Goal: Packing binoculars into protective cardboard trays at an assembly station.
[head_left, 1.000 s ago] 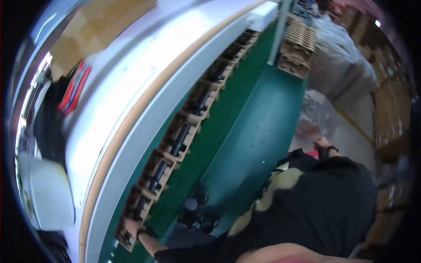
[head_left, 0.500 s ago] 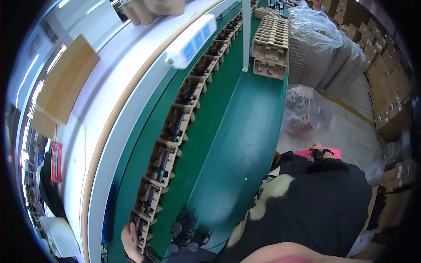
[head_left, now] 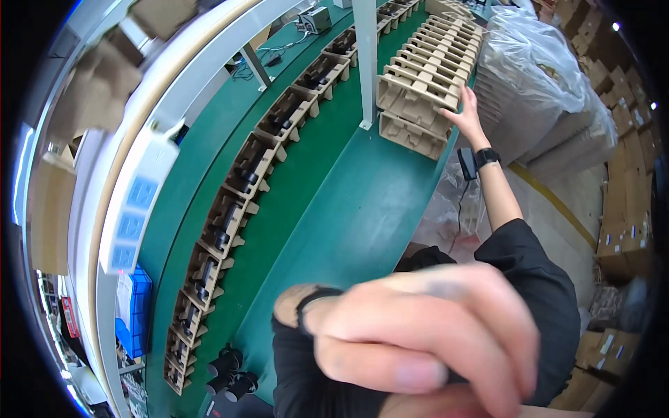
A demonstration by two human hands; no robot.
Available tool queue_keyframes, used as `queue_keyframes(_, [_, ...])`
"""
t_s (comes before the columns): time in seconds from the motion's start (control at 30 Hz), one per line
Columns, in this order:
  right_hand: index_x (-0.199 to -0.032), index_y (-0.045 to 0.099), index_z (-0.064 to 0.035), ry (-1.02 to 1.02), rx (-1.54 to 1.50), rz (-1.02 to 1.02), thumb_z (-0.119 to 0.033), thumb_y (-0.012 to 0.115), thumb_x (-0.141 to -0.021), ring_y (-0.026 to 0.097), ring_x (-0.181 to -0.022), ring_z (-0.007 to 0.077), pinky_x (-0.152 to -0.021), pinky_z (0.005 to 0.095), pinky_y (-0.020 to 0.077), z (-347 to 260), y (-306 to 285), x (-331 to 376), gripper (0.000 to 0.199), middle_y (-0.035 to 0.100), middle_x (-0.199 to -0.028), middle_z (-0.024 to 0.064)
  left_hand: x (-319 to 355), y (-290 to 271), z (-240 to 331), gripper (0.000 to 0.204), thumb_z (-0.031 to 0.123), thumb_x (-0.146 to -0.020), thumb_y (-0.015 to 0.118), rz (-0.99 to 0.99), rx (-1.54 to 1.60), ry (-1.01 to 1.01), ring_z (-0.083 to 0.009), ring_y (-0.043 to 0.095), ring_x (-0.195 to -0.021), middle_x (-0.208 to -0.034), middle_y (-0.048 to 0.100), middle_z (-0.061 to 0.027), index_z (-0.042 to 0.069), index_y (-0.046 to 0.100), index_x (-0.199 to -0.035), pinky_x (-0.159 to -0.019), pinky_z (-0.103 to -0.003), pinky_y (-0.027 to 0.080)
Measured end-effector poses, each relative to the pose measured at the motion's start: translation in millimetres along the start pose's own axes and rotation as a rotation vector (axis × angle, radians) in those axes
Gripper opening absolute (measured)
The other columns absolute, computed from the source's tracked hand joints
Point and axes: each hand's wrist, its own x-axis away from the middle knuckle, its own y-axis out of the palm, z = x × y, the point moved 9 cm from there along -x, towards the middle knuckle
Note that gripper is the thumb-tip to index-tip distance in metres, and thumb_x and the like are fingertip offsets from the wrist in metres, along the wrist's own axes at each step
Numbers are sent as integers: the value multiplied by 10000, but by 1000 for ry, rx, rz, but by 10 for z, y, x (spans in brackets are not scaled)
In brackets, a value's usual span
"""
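My left hand (head_left: 425, 327) is raised close in front of the view, blurred at the edges, with its fingers curled in. Whatever it may hold is hidden. Farther off, my right hand (head_left: 470, 115) touches the near right end of a stack of tan moulded-pulp trays (head_left: 418, 94), thumb and fingers apart. A black band with a dark device (head_left: 487, 157) circles that wrist. Along the green bench runs a long row of similar trays (head_left: 244, 171), several with dark cylindrical parts inside.
Several black cylinders (head_left: 230, 373) stand at the near end of the green table (head_left: 334, 230). A white post (head_left: 365, 63) rises beside the stack. More trays under clear plastic (head_left: 529, 63) stand to the right, with cardboard boxes beyond. A white power strip (head_left: 139, 202) hangs at left.
The view has turned. My left hand has left the near end of the tray row and come up close. My right hand has moved from beside a pink object to the tray stack.
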Motion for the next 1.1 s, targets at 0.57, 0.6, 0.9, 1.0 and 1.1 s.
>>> queue_keyframes(0.57, [-1074,662,-4,125,-586,100,-75,676,-710,589,-995,178,-885,274,441,22,-1169,-1059,371,643,-1065,102,-853,147,-648,157,107,-889,518,-301,-227,289,-229,557,-681,-788,578,-105,2,632,-862,-599,-320,435])
queue_keyframes(0.6, [-1075,658,7,190,-685,57,-72,670,-723,591,-976,165,-869,267,441,-75,-1298,-1071,361,647,-1056,104,-729,216,-685,133,117,-858,539,-342,-335,286,-237,558,-741,-838,565,-89,35,625,-919,-657,-341,439])
queue_keyframes(0.9, [-1066,647,21,176,-675,-144,-43,597,-749,581,-923,125,-836,244,442,-1241,-2031,-325,327,637,-1029,60,433,-1590,-260,760,290,-789,647,577,-1345,-292,-288,352,-1296,-1416,336,-176,40,287,-1411,-1054,-421,308])
queue_keyframes(1.0, [-1005,641,15,-47,-521,-232,-41,596,-687,569,-889,123,-804,225,428,-1986,-2014,239,326,577,-1022,51,960,-1943,-351,860,305,-762,659,708,-1074,-299,-270,331,-1299,-1429,312,-166,47,211,-1450,-1059,-404,294])
queue_keyframes(1.1, [-983,635,24,-46,-462,-340,-46,595,-671,553,-874,124,-777,216,415,-2570,-1967,667,323,546,-1008,61,1374,-1861,-264,907,280,-713,674,716,-887,-329,-272,356,-1275,-1395,359,-154,32,207,-1450,-1055,-387,300])
